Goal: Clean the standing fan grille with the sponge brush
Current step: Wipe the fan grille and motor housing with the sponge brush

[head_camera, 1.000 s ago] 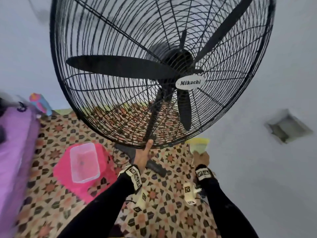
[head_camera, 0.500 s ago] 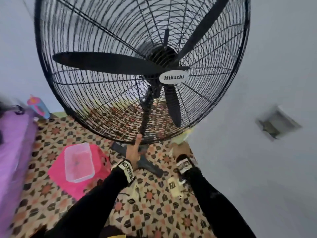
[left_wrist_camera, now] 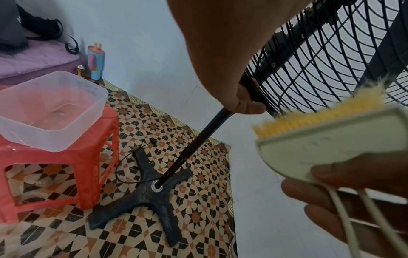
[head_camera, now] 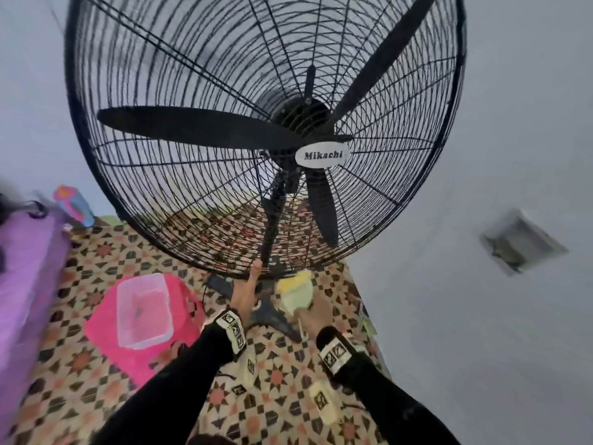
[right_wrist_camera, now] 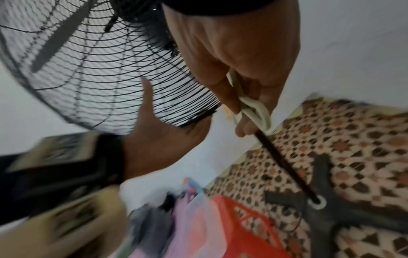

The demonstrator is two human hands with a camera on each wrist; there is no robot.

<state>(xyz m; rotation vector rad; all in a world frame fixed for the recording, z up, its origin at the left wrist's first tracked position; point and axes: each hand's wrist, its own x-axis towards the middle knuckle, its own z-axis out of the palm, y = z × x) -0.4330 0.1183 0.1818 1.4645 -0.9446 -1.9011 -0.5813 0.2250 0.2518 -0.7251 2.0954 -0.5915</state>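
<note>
The black standing fan grille (head_camera: pixel 224 91) fills the upper head view, with its blades behind the wires. My left hand (head_camera: pixel 248 284) grips the grille's bottom rim (left_wrist_camera: pixel 253 90), thumb up against the front wires. My right hand (head_camera: pixel 316 313) holds the sponge brush (head_camera: pixel 295 292) by its white looped handle (right_wrist_camera: pixel 253 108). The brush's yellow pad (left_wrist_camera: pixel 320 117) points up, just below and right of the rim, close to the wires. Motion blur hides whether it touches them.
The fan's pole (left_wrist_camera: pixel 198 139) drops to a black cross base (left_wrist_camera: pixel 141 197) on patterned floor tiles. A pink stool (head_camera: pixel 179 319) carrying a clear plastic tub (head_camera: pixel 142 311) stands left of it. A purple bed (head_camera: pixel 22 284) lies far left; a grey wall (head_camera: pixel 481 348) is at the right.
My right hand has brought the brush leftward, closer to my left hand beneath the rim. The left hand has stayed on the grille's bottom rim.
</note>
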